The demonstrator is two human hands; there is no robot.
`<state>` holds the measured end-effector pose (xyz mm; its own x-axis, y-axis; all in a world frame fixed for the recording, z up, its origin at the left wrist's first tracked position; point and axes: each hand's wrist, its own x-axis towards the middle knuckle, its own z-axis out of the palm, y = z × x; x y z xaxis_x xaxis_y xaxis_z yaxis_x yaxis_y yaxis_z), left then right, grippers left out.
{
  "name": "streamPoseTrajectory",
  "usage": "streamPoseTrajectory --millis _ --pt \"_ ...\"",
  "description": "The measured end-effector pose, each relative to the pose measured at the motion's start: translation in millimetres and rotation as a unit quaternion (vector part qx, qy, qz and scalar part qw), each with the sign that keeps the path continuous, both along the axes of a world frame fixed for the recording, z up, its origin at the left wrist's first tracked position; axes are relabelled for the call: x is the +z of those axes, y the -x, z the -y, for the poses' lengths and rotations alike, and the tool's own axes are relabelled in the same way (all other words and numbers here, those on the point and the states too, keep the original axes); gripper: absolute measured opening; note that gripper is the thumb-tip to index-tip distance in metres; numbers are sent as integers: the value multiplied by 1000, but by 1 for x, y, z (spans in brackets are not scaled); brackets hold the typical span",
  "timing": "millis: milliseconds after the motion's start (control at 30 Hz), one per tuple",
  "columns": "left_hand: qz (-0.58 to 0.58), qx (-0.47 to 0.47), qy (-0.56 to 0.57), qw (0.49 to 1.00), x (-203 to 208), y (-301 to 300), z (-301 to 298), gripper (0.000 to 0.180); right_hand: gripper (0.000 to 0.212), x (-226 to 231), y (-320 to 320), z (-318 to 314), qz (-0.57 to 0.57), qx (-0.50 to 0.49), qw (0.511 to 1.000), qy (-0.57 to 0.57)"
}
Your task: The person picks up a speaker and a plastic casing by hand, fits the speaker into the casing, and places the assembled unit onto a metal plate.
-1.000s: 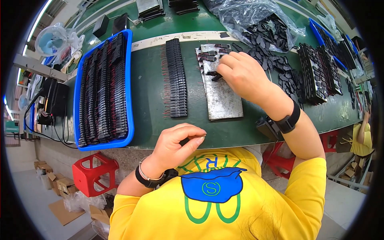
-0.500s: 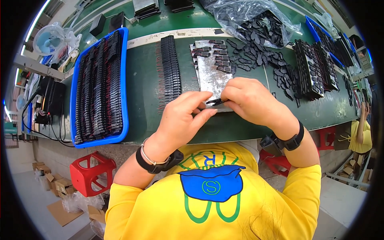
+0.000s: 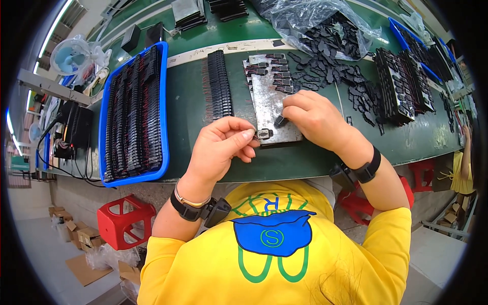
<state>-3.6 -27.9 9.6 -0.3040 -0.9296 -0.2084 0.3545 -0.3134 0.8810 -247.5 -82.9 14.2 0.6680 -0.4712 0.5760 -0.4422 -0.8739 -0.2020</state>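
Between the thumb and fingertips of my left hand [image 3: 217,148] is a small part with a pale square face [image 3: 264,133], at the near left corner of a worn metal plate [image 3: 268,104]. My right hand [image 3: 319,123] is closed, its fingers bent down over the plate's right side. A small black block [image 3: 279,120] is pinched at its fingertips. Several black parts with square faces [image 3: 282,75] lie along the far and right side of the plate. Left of the plate runs a tight row of black parts with reddish wires [image 3: 219,84].
A blue tray [image 3: 164,109] packed with rows of wired black parts stands at left. Loose flat black pieces [image 3: 333,73] spill from a clear plastic bag [image 3: 284,20] at far right. Stacked loaded plates [image 3: 399,89] stand beyond them. A red stool [image 3: 114,218] is below the table.
My hands have drawn apart from the dark piece they met at. The left has shifted left and down, the pale-faced part now showing; the right holds a black block over the plate.
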Motion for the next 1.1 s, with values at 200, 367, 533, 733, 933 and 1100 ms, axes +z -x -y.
streamPoseTrajectory --millis 200,367,533,733,933,1100 --pt "21 -36 -8 999 2 3 -10 14 25 21 -1 -41 122 -27 985 -117" --pt "62 -87 -2 994 0 16 -16 14 28 6 -17 -76 113 -36 984 -132" --pt "98 -117 -3 988 -1 23 -24 14 28 -8 -17 -89 147 -54 974 -164" --pt "176 -66 150 971 -9 31 -36 14 28 -10 -13 -95 173 -79 961 -202" --pt "230 -61 216 947 -9 33 -38 14 28 -11 -10 -101 176 -82 955 -225" --pt "245 -55 306 918 -10 35 -36 15 29 -14 -9 -102 164 -102 963 -187"
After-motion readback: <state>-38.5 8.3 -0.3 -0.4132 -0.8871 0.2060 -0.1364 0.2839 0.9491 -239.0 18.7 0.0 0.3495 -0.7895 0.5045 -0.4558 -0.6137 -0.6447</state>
